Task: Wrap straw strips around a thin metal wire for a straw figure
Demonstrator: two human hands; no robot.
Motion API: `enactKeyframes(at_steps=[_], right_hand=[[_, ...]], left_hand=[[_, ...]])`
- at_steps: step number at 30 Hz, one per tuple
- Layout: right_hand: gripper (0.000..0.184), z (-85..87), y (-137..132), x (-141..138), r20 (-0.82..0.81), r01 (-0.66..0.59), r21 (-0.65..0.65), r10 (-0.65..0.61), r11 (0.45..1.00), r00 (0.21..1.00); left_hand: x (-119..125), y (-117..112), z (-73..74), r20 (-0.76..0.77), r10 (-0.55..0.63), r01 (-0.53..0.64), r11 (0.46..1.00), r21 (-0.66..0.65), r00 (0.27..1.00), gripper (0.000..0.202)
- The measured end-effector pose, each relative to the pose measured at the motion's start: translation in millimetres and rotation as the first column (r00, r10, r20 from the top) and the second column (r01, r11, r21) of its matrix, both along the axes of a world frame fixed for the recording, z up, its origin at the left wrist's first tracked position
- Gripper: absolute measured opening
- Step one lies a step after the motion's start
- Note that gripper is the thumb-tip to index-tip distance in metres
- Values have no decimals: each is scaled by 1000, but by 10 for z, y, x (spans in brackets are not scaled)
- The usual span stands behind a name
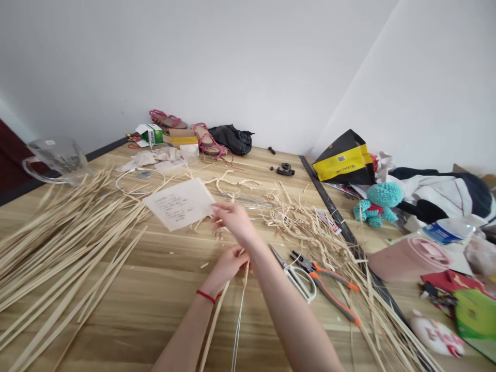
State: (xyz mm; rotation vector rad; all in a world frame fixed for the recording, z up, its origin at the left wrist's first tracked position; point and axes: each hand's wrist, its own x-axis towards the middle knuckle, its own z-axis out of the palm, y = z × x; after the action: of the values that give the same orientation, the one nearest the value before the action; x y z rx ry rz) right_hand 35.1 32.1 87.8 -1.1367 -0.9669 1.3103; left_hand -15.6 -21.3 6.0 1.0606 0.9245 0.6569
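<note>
My left hand (231, 262), with a red cord at the wrist, is closed round a straw-wrapped piece (245, 274). Pale thin wires (237, 330) run down from it, and a long straw strip (214, 328) hangs beside them. Crossing above it, my right hand (233, 219) has its fingers bent together and slightly blurred. Its fingertips meet the right corner of a sheet of handwritten paper (180, 204) in the view; whether they grip it or a thin strand, I cannot make out. Scissors (300, 279) and orange-handled pliers (329, 289) lie right of my forearm.
Long straw strips (73, 243) spread over the left, with more tangled straw (306, 222) on the right. A glass jug (58, 157) stands far left. Sandals (207, 139) and a black bag (232, 139) lie at the back. A teal figure (382, 201) and pink roll (411, 257) sit right.
</note>
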Motion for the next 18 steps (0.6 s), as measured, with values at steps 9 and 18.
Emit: enactKeyframes(at_steps=[9, 18], right_hand=[[4, 128, -762, 2439, -63, 718, -113, -726, 686, 684], [19, -286, -1245, 3102, 188, 839, -249, -825, 484, 532]], left_hand=[[-44, -19, 7, 58, -108, 106, 993, 47, 992, 30], [-34, 0, -1, 38, -91, 90, 996, 28, 995, 32]])
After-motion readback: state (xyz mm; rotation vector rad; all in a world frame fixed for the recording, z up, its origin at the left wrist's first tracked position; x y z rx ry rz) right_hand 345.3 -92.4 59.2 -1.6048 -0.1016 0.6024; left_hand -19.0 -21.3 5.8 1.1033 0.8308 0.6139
